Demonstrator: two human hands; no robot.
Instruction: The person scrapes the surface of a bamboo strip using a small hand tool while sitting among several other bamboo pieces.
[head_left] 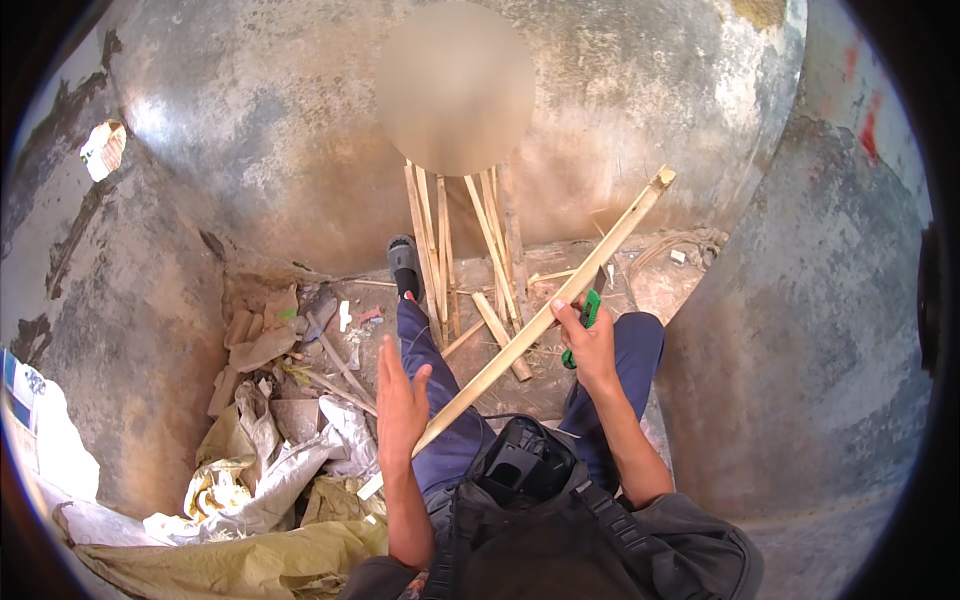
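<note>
A long pale bamboo strip (520, 345) runs slantwise from my lap up to the right, its split tip near the wall. My right hand (588, 340) grips the strip near its middle together with a green-handled knife (584, 318). My left hand (400, 405) is flat with fingers apart, just left of the strip's lower part, holding nothing. I sit with my legs in dark blue trousers stretched forward.
Several bamboo strips (440, 240) lean upright against the stained concrete wall ahead, beside my grey sandal (404, 265). Crumpled sacks and cardboard scraps (270, 440) lie at the left. A black pouch (520, 465) hangs at my chest. A rope coil (680, 245) lies far right.
</note>
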